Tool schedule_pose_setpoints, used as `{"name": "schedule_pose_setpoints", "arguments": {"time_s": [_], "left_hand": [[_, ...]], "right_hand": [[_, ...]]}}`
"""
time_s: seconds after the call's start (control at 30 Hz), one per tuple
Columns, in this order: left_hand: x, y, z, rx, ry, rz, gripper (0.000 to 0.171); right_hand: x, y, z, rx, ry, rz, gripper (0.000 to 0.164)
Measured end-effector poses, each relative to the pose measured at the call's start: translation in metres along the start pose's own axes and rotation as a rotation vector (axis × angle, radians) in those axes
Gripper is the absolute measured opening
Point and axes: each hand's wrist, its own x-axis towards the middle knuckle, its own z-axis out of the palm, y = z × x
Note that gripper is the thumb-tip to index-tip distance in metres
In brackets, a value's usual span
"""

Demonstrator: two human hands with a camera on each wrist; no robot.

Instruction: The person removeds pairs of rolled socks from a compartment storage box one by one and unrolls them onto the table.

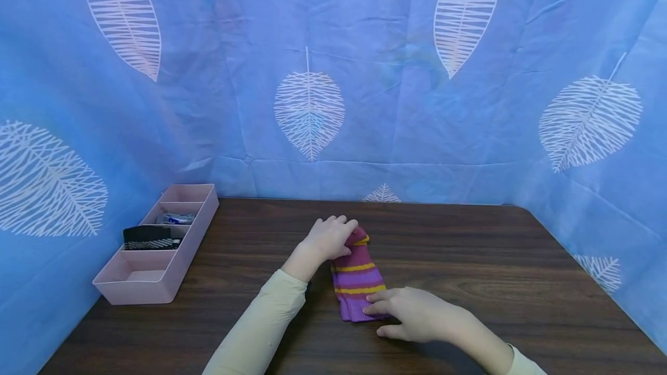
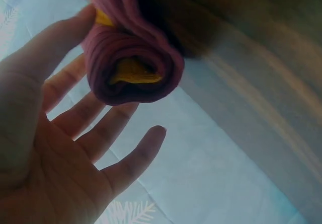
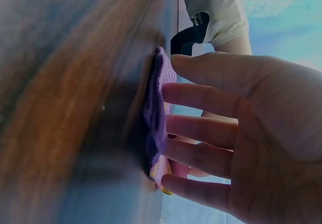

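Note:
Purple-and-maroon striped socks point(image 1: 359, 279) with yellow bands lie on the wooden table, their ribbed cuffs toward the near side. The far end is coiled into a thick roll point(image 2: 133, 78), with a yellow fold at its centre. My left hand point(image 1: 328, 239) holds this roll, thumb on one side and fingers behind it. At the near end, my right hand point(image 1: 417, 312) rests its nearly straight fingertips on the cuffs point(image 3: 157, 118). Its thumb reaches beside the edge of the knit.
A pink divided organizer point(image 1: 187, 271) stands at the table's left edge. Black items point(image 1: 151, 238) and a small clear-and-blue packet point(image 1: 177, 219) sit in its compartments. Blue leaf-print cloth point(image 1: 365, 103) hangs behind and at both sides of the table point(image 1: 469, 247).

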Motion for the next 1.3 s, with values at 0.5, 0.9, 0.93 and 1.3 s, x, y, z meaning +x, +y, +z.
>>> {"name": "schedule_pose_setpoints", "arguments": {"time_s": [0.5,0.9,0.93,1.3], "left_hand": [[-0.002,-0.025,-0.003,-0.03,0.076,-0.093,0.025],[0.015,-0.032,0.005,-0.033,0.055,-0.079,0.026],[0.017,-0.032,0.005,-0.027,0.047,-0.08,0.024],[0.037,-0.048,0.013,0.103,-0.005,-0.012,0.037]], "right_hand": [[-0.002,-0.004,-0.001,-0.019,0.016,-0.023,0.037],[-0.005,-0.003,-0.001,-0.003,0.004,-0.004,0.036],[-0.005,-0.003,-0.001,-0.005,0.007,-0.006,0.036],[-0.004,-0.003,-0.001,-0.005,0.004,-0.003,0.036]]}}
